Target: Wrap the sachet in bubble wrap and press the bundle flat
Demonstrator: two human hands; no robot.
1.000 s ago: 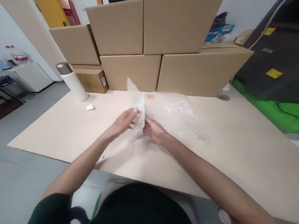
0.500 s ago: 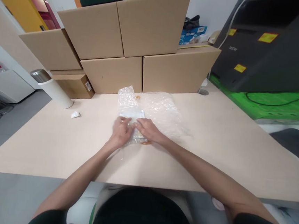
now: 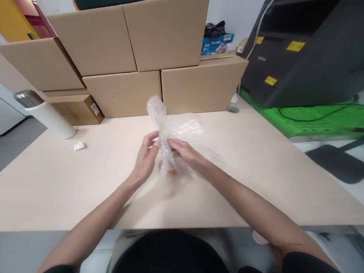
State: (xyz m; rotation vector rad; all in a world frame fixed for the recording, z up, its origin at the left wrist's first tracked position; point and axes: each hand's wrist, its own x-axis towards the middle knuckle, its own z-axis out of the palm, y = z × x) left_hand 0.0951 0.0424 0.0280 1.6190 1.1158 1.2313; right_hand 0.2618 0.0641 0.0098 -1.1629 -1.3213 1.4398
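Both my hands meet at the middle of the pale wooden table (image 3: 261, 177). My left hand (image 3: 146, 159) and my right hand (image 3: 185, 153) are closed on a bundle wrapped in clear bubble wrap (image 3: 163, 145), tilted up on its edge between them. A loose tail of the wrap (image 3: 157, 107) sticks up behind the hands. More bubble wrap (image 3: 190, 128) lies flat on the table just behind my right hand. What is inside the bundle I cannot make out, apart from a small orange-brown patch at its lower end.
Several cardboard boxes (image 3: 165, 37) are stacked along the back of the table. A white tumbler with a steel lid (image 3: 45, 114) lies at the back left, a small white scrap (image 3: 79, 146) near it. A dark machine (image 3: 317, 46) stands on a green mat (image 3: 323, 119) at the right.
The bundle lay flat under both hands half a second ago; now it is raised on edge between them. The head has turned, shifting the scene leftward.
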